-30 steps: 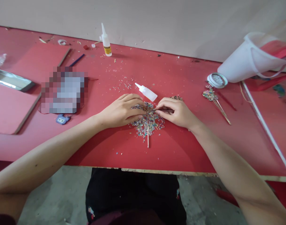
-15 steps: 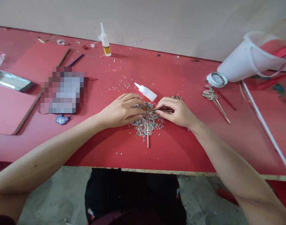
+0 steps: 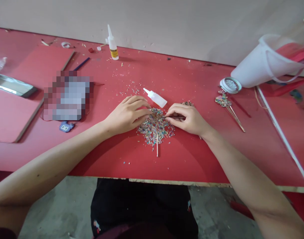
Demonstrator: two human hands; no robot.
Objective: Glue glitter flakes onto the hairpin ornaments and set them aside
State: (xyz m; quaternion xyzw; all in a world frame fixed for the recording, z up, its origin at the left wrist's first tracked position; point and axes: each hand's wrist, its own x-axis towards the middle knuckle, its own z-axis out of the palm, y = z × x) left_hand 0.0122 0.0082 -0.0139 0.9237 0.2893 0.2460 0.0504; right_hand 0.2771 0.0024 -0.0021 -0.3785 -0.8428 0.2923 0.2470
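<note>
Near the surface's (image 3: 186,159) front edge, the hairpin (image 3: 157,141) lies in a chip pile (image 3: 152,132). On it the left hand (image 3: 127,114) rests loose-fingered, while the right hand (image 3: 189,119) pinches a thin tool (image 3: 176,117). Open surface flanks both.

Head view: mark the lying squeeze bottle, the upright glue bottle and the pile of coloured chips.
lying squeeze bottle (image 3: 156,99), head view, middle of its body.
upright glue bottle (image 3: 114,53), head view, its yellow label.
pile of coloured chips (image 3: 164,130), head view, its lower right part.
</note>
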